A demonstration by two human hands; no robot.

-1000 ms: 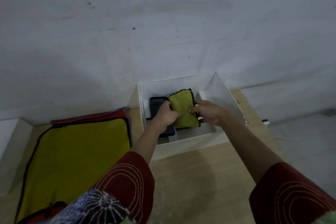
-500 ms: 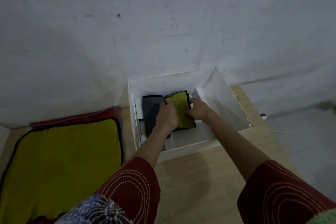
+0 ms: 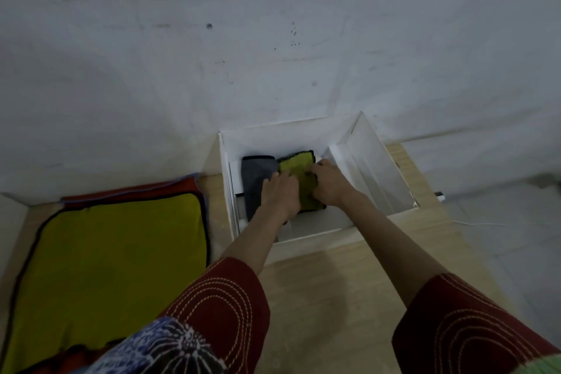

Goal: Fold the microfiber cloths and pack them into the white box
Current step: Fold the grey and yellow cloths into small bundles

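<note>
The left hand (image 3: 282,194) and right hand (image 3: 329,184) reach together into the white box (image 3: 226,179), each clasping one side edge of a folded yellow-green cloth (image 3: 296,168), fingers curled over it, both forearms stretched forward and wrists bent down. The cloth sits low inside the box, touching a folded grey cloth (image 3: 258,179) at its 9 o'clock. Soft, light and limp, it probably springs open unless it is held by the folded edges and pressed flat. At 8 o'clock on the wooden tabletop (image 3: 318,297), an unfolded yellow cloth (image 3: 121,252) lies flat over a red cloth (image 3: 130,194), not yet folded.
</note>
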